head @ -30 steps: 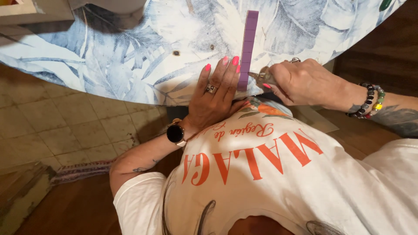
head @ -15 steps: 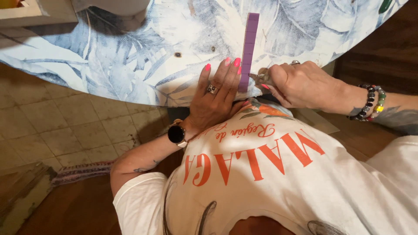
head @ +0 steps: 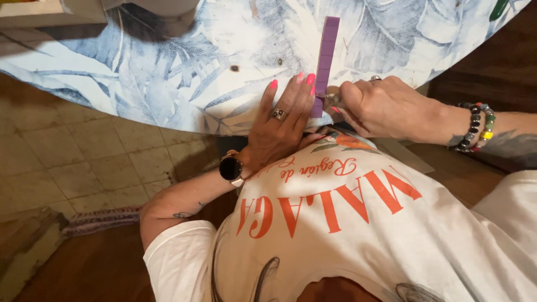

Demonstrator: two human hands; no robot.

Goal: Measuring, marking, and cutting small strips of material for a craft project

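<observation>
Left hand (head: 282, 126) is lying flat, pressing the purple strip (head: 324, 61) onto the desk (head: 184, 78); at 3 o'clock, right hand (head: 386, 106) is gripping a small tool (head: 331, 99) at the strip's near end, work apparently just starting.

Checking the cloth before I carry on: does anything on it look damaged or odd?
Yes: the leaf-print tablecloth has a small dark spot, like a burn hole or stain, left of the purple strip.

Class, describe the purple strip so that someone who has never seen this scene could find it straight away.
Start at the round table covered by a blue-and-white leaf-print cloth. Near its closer edge, the left hand lies flat and the right hand is closed beside it. Between them runs the purple strip, long, narrow and marked into small squares: the only purple, straight-edged thing on the cloth.
</observation>
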